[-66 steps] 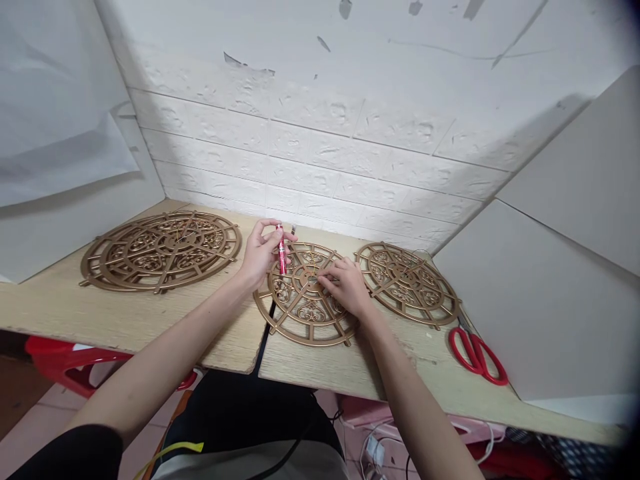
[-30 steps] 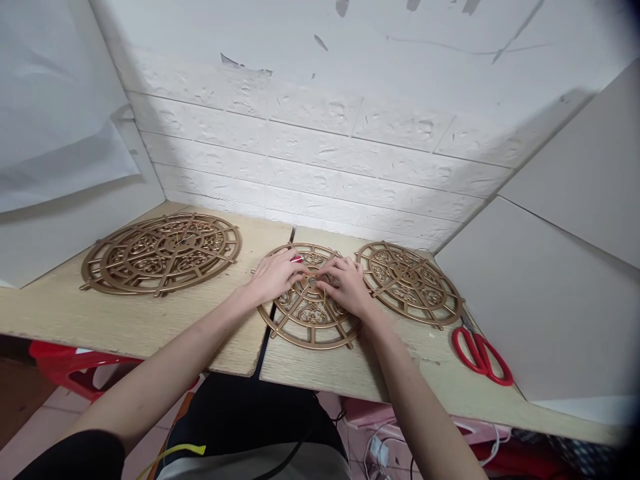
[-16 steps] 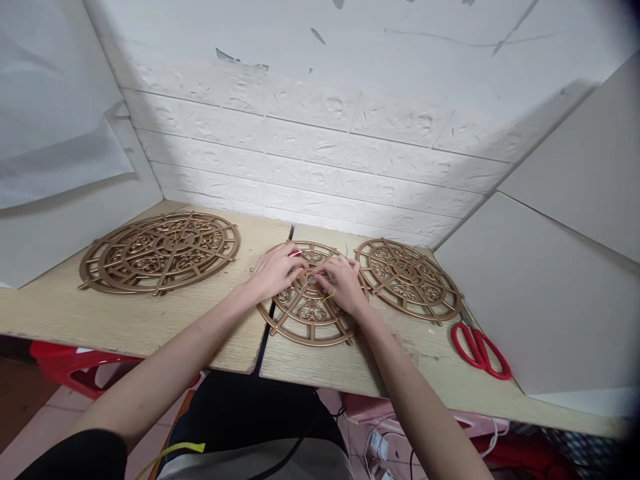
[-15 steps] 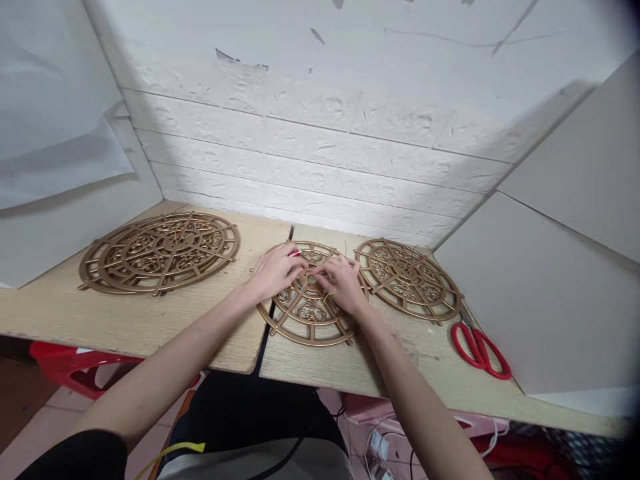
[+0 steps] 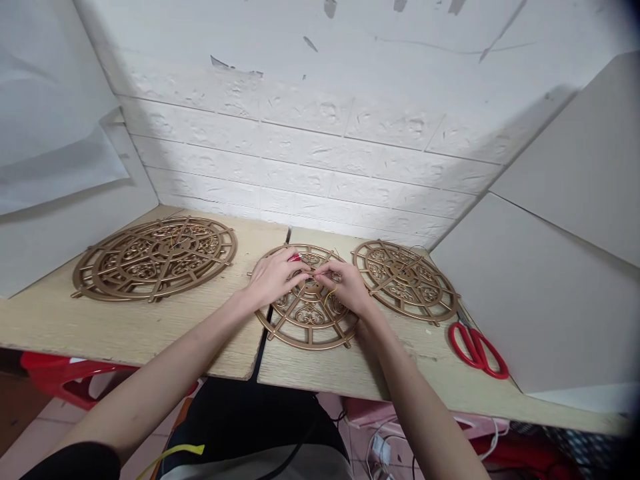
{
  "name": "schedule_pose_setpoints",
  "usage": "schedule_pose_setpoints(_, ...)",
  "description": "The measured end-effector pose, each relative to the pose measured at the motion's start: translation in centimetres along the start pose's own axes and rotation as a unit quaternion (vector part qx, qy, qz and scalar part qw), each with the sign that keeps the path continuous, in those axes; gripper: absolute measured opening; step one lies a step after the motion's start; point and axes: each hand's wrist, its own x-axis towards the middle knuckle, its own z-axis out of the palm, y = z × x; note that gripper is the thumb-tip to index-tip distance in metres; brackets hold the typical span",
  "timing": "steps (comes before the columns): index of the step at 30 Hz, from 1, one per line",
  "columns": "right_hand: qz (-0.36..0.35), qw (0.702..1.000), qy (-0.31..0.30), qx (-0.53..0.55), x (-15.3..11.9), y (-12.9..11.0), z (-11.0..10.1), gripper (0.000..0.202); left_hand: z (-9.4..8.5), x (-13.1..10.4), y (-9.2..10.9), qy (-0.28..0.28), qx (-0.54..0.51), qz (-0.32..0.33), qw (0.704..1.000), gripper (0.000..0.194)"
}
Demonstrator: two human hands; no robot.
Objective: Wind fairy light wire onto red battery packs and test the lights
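A round bronze-coloured openwork disc [image 5: 310, 337] lies flat on the table between my hands. My left hand [image 5: 275, 277] rests over its left side, thumb and forefinger pinched near the central ring. Tucked among those left fingers is a small red object [image 5: 295, 257], mostly hidden. Facing it, my right hand [image 5: 345, 287] is also closed in a pinch at the disc's centre, the fingertips of both hands almost touching. What they pinch is too small to tell. A thin yellow wire [image 5: 329, 295] curves out below my right fingers.
Stacked similar discs [image 5: 150, 267] lie at the left, and more [image 5: 405, 280] at the right, with thin wires at their centres. Red-handled scissors [image 5: 477, 350] lie near the right panel. A gap [image 5: 263, 343] divides the tabletop. The white wall [image 5: 300, 167] stands behind.
My right hand has turned slightly, its fingers now stretched more toward my left fingertips at the disc's centre. The whole view has shifted a little; the discs and scissors stay put.
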Motion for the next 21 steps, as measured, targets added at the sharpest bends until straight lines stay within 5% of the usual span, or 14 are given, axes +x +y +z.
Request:
schedule_pose_setpoints(8,0.021,0.995,-0.006,0.101,-0.3,-0.2,-0.7,0.012,0.7,-0.1,0.3,0.002,0.026,0.023,0.999,0.032)
schedule_pose_setpoints(16,0.075,0.938,-0.061,0.333,-0.6,-1.5,-1.2,0.018,1.2,-0.1,0.7,-0.021,0.032,0.077,0.996,0.026)
schedule_pose_setpoints(21,0.087,0.919,-0.013,0.385,-0.7,-1.5,-1.7,0.018,1.3,-0.2,1.0,-0.017,0.015,0.084,0.996,0.028)
